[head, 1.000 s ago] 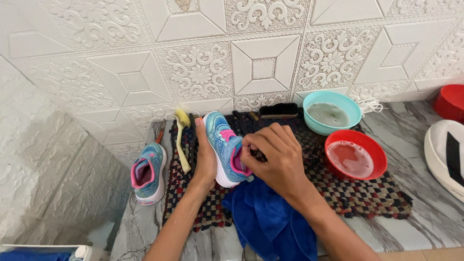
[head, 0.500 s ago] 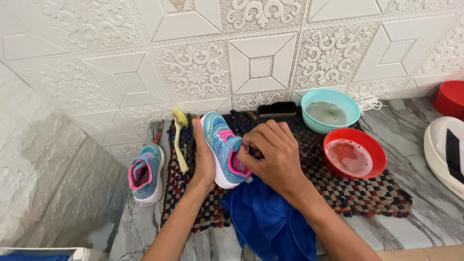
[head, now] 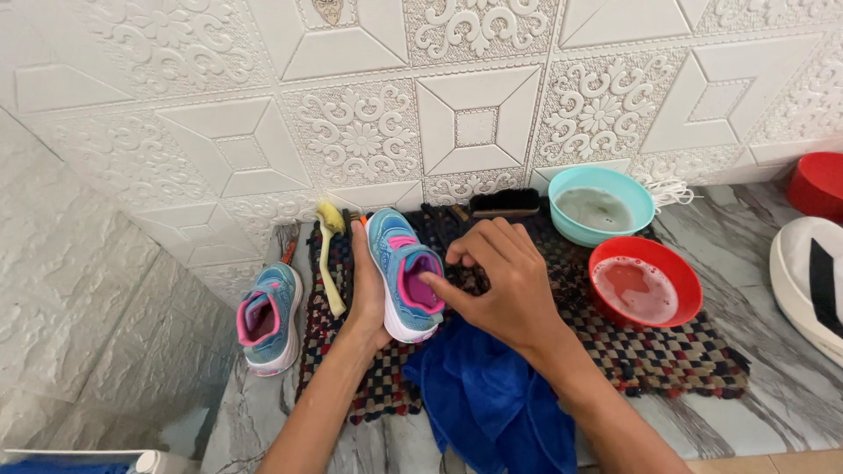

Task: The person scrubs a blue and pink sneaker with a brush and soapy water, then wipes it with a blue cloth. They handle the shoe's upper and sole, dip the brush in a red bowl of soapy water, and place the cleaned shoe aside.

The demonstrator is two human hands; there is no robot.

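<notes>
Hands work one blue shoe [head: 402,268] on the mat [head: 667,351]: left hand [head: 364,294] grips its side, right hand [head: 500,281] pinches its pink collar.

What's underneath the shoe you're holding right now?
Under the blue shoe, steadied by the left hand, lies a checkered woven mat. A blue cloth lies at its heel end. The right hand reaches into its pink opening. The mat directly under the sole is hidden.
</notes>
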